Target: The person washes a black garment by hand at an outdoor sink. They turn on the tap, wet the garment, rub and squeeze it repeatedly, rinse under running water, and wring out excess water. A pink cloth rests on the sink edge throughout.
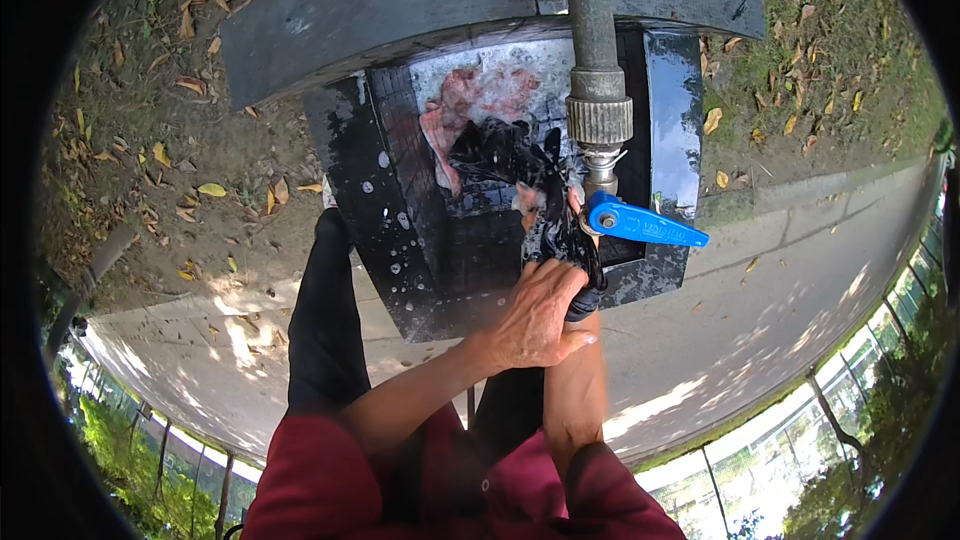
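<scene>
In the head view, my left hand (536,315) grips soapy black cloth (551,172) beside my right wrist. The cloth stretches from the basin's middle over my right hand (529,216), which is mostly covered; only soapy bits of skin show around the cloth. Whether the right fingers are closed is hidden. Bunched black fabric lies around that wrist. Beyond my hands, a pink cloth (457,94) lies in sudsy water in a dark stone-like basin (360,187). A metal tap (600,112) with a blue lever handle (649,225) extends over the basin, close to the right hand.
A thick dark slab (390,7) spans the basin's far side. Foam spots dot the left rim. Leaf-strewn soil (187,165) borders the basin, with a concrete path (750,300) on the near side. My dark-clothed legs (322,322) are close to the near rim.
</scene>
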A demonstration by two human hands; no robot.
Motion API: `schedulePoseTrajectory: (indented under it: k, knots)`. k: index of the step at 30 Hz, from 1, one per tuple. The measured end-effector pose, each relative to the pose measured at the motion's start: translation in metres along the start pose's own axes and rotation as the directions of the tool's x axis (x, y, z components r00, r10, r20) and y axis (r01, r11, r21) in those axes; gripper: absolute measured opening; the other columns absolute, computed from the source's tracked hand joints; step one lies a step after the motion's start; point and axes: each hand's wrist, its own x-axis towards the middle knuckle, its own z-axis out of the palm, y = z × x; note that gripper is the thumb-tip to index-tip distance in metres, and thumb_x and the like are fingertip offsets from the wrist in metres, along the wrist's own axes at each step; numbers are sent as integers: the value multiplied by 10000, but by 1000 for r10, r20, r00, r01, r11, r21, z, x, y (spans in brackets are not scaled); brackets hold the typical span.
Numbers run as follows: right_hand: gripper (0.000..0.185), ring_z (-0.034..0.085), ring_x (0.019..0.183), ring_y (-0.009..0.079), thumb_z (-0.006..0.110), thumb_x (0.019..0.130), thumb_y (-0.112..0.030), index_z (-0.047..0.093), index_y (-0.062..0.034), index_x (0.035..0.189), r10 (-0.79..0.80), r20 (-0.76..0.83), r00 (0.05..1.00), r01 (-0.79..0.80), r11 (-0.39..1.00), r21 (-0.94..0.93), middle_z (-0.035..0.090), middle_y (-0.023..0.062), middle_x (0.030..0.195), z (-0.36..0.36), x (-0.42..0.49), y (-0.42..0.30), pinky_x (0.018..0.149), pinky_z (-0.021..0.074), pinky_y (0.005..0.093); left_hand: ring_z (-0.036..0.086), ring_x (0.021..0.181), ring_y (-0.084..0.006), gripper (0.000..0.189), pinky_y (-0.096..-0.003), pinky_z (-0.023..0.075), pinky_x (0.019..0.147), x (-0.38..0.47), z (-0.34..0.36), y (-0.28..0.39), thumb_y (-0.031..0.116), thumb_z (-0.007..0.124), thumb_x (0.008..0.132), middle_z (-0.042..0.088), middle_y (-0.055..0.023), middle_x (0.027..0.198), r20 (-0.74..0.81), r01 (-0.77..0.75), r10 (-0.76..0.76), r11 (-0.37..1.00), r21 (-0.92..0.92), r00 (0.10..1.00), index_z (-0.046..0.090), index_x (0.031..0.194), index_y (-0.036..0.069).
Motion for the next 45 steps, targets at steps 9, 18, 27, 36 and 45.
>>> schedulePoseTrajectory:
  k: [9,18,27,36,45]
  knots:
    - [344,702,1008,281,508,992,-297,655,-64,1199,-266,-171,949,239,957,-164,712,120,1107,5,-10,14,899,581,443,690,826,-324,319,-348,529,773,74,-4,-120,129,685,661,730,-154,894,11,581,-617,736,-348,787,693,948,-12]
    - [323,594,1077,190,584,981,-379,655,-110,1145,-103,407,908,81,994,70,668,69,1141,-2,-6,18,1004,468,360,592,986,-323,302,-449,492,845,5,6,0,188,817,673,662,-99,1014,-307,-42,163,931,364,938,699,927,73]
    - [330,710,984,282,566,914,-244,662,-11,1127,-142,-281,949,102,983,-154,725,127,1067,23,-26,26,885,583,427,612,1075,-336,371,-380,465,963,34,-26,-125,178,730,698,653,-158,1076,157,508,-505,695,-508,848,725,1041,37]
    - [264,531,899,190,529,1036,-316,613,-69,1081,28,405,914,-22,1000,-18,569,60,964,12,-8,27,843,450,305,627,801,-391,189,-484,515,713,26,1,-37,128,775,742,624,-157,861,-467,71,76,955,289,881,655,869,54]
    - [377,564,814,108,559,715,159,635,-68,1006,-285,197,938,233,98,-968,571,-32,862,94,-59,46,732,473,266,494,1291,-326,522,-474,390,991,46,-94,-134,-60,680,733,555,-94,1379,87,143,-267,731,667,960,697,1202,168]
